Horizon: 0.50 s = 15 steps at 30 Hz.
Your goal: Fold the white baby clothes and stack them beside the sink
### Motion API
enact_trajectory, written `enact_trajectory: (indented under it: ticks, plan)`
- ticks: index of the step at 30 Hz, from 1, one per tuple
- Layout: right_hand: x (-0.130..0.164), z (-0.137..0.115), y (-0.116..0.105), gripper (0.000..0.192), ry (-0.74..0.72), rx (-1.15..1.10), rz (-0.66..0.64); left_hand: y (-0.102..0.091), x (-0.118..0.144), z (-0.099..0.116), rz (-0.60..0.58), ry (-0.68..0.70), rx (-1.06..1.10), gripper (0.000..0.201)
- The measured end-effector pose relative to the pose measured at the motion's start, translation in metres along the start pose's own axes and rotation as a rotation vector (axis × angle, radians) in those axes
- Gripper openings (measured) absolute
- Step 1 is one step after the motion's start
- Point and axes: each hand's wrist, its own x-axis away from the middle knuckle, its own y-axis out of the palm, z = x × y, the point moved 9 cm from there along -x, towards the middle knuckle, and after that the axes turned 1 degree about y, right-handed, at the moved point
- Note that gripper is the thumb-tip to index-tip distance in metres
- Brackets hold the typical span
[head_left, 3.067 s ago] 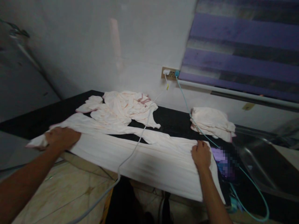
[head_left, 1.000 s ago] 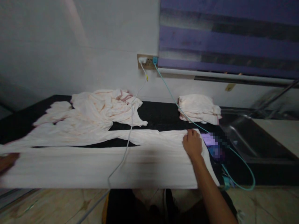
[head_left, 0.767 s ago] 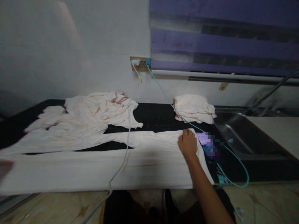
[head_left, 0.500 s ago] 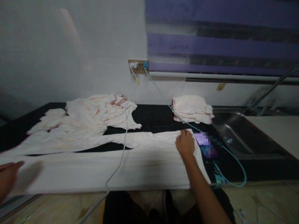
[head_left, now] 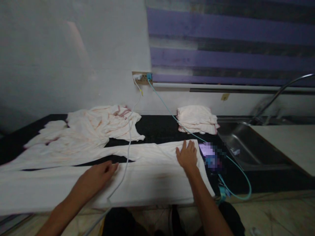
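Observation:
A pair of white trousers (head_left: 147, 183) lies spread along the front of the black counter, its legs reaching left and its waist end at the right. My right hand (head_left: 187, 155) rests on the cloth near the waist end, fingers spread and flat. Over the lower leg, my left hand (head_left: 99, 175) is loosely curled, thumb and forefinger slightly apart, with nothing visible in it. Whether it touches the cloth I cannot tell. A white cable (head_left: 128, 154) crosses the trousers between my hands.
Crumpled white clothes (head_left: 91, 126) lie back left, and a folded white cloth (head_left: 197, 118) back right. A phone (head_left: 209, 154) with a teal cable (head_left: 248, 182) lies right of the trousers. Beyond it is a metal sink (head_left: 256, 147). Both cables run to a wall socket (head_left: 142, 78).
My left hand has come in from the far left edge toward the middle of the trousers. My right hand's fingers have spread out flat near the same spot. The view has shifted slightly.

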Motion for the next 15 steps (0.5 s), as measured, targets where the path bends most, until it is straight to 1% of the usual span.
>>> enact_trajectory:
  ticks: [1, 4, 6, 8, 10, 12, 15]
  plan:
    - [0.000, -0.001, 0.002, 0.074, -0.002, 0.003, -0.011, 0.000, 0.000, 0.023, 0.037, 0.058, 0.015, 0.043]
    - [-0.001, -0.001, 0.004, 0.077, 0.003, 0.006, -0.034, 0.003, 0.003, 0.095, 0.147, 0.324, 0.168, 0.029]
    - [-0.001, -0.001, 0.003, 0.078, 0.008, 0.001, -0.046, 0.015, -0.001, 0.127, 0.183, 0.410, 0.262, 0.029]
    - [-0.001, -0.002, 0.003, 0.078, 0.006, -0.008, -0.058, 0.032, -0.010, 0.148, 0.199, 0.440, 0.306, 0.031]
    - [-0.001, -0.003, 0.002, 0.077, -0.006, -0.015, -0.066, 0.049, -0.022, 0.162, 0.212, 0.457, 0.269, 0.034]
    - [0.000, -0.003, 0.000, 0.076, -0.016, -0.017, -0.068, 0.064, -0.033, 0.171, 0.225, 0.442, 0.169, 0.039]
    - [0.000, -0.004, -0.001, 0.076, -0.024, -0.012, -0.066, 0.078, -0.044, 0.177, 0.247, 0.345, 0.041, 0.042]
